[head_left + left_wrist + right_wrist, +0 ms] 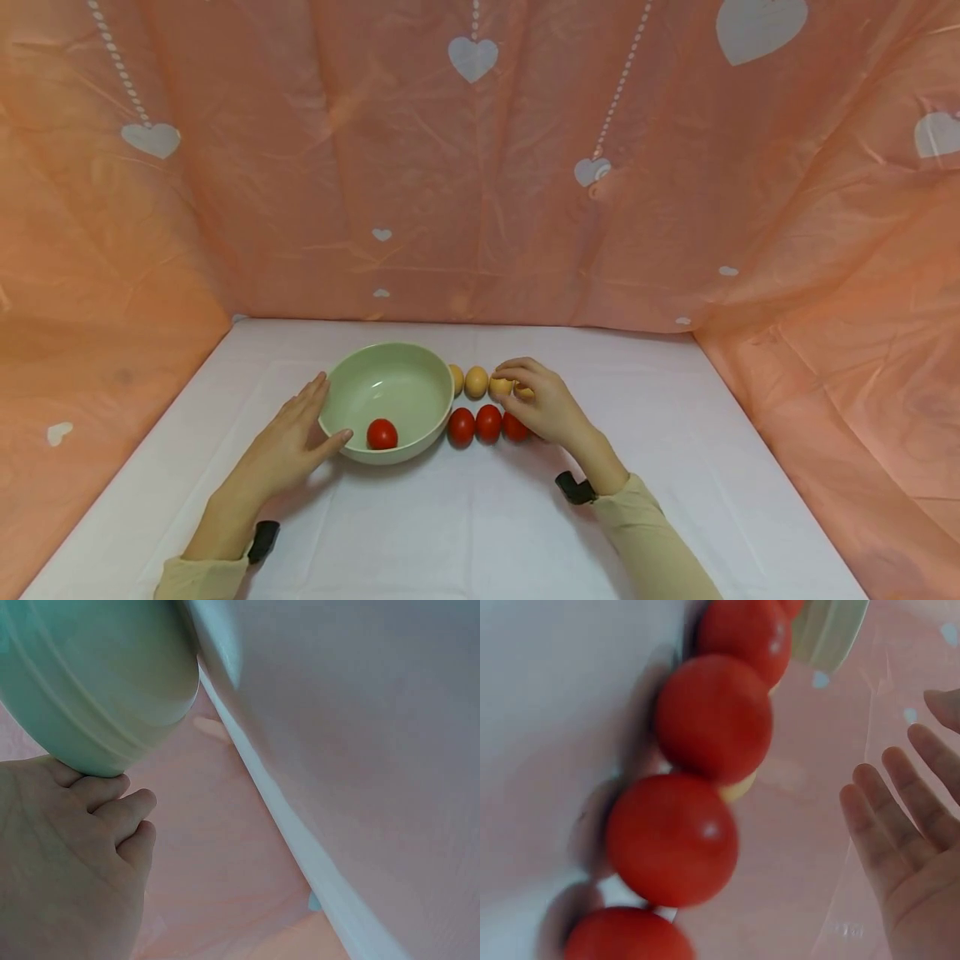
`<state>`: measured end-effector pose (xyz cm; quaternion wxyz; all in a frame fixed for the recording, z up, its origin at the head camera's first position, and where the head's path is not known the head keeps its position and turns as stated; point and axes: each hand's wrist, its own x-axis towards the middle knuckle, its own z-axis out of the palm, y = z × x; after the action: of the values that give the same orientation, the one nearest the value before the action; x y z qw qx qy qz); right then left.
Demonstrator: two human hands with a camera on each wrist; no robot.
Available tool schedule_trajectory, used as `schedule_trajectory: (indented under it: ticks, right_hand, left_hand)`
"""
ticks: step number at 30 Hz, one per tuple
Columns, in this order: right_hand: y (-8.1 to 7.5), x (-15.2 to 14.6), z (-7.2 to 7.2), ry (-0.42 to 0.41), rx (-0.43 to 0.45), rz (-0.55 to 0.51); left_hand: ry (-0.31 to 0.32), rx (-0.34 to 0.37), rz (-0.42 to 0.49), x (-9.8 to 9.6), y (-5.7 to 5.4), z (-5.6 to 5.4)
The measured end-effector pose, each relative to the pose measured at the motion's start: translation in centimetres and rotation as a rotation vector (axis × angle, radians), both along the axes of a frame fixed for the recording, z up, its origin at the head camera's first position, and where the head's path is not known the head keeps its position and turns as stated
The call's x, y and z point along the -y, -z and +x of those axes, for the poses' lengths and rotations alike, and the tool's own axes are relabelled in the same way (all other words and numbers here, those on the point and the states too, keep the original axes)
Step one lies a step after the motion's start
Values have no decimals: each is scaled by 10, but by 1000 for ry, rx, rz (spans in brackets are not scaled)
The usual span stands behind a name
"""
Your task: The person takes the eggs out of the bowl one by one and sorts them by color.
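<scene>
A pale green bowl [401, 387] stands left of centre on the white cloth, with one smooth red ball [382, 434] lying in its near part. My left hand [288, 446] rests against the bowl's left side, fingers extended along it and thumb by the near rim. In the left wrist view the fingertips [112, 784] meet the bowl's ribbed outer wall [82, 697]. To the bowl's right runs a row of red egg-shaped balls [489, 423], and behind it a row of yellow ones [476, 382]. Over the right end of both rows hovers my right hand [543, 407], holding nothing and partly covering them.
The white-covered table [450, 533] ends against an orange curtain [480, 208] with pale hearts, which encloses the back and both sides. Dark straps with small cameras sit on both wrists. The bowl's right edge hides part of the nearest yellow ball.
</scene>
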<state>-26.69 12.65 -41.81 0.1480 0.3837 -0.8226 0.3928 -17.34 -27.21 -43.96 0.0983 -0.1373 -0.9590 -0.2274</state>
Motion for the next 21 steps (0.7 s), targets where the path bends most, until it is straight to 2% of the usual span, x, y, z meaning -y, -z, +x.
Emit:
schedule_trajectory:
  ticks: [4,12,17,21]
  right_hand:
    - [-3,14,0,-39,-43,20]
    - [-8,43,0,-114,-70,85]
    - [-11,60,0,-178,-52,108]
    - [-14,73,2,-181,-31,197]
  left_hand:
    - [-3,-1,-1,0,0,0]
    - [-5,-1,6,1,0,1]
    - [-2,-10,5,1,1,0]
    - [-3,-8,2,2,2,0]
